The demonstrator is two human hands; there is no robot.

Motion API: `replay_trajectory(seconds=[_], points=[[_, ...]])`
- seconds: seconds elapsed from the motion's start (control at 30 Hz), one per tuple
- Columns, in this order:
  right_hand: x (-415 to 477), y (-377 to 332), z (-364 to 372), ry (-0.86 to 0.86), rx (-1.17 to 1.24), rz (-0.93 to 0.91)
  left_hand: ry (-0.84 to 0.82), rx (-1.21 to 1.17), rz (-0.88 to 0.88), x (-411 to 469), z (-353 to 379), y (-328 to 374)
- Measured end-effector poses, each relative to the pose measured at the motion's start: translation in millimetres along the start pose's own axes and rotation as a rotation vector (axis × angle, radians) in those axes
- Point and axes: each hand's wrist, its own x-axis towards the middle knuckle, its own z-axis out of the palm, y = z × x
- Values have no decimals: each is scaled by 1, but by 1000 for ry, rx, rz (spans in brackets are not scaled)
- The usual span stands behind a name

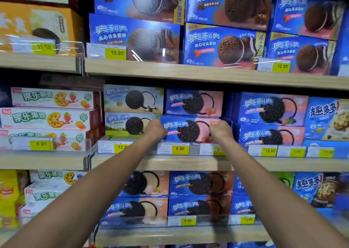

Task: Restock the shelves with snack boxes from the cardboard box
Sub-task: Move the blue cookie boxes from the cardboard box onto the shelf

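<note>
A blue and pink cookie box with a dark sandwich cookie on its front lies on the middle shelf, under a matching box. My left hand grips its left end, fingers curled round the edge. My right hand grips its right end in the same way. Both arms reach forward from the bottom of the view. The cardboard box is out of sight.
Green-fronted cookie boxes sit just left of the held box, blue ones just right. Yellow price tags line the shelf edge. Shelves above and below are packed with similar boxes; white fruit-biscuit boxes stack at left.
</note>
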Motion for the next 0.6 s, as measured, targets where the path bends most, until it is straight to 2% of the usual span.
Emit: replay_trajectory(seconds=[0.2, 0.37, 0.6], points=[[-4, -1, -3, 20, -56, -3, -98, -140, -28, 2, -3, -4], [-12, -5, -7, 39, -20, -1, -151, -211, 34, -9, -10, -2], [-43, -18, -11, 59, 46, -57, -89, -209, 113, -37, -25, 0]])
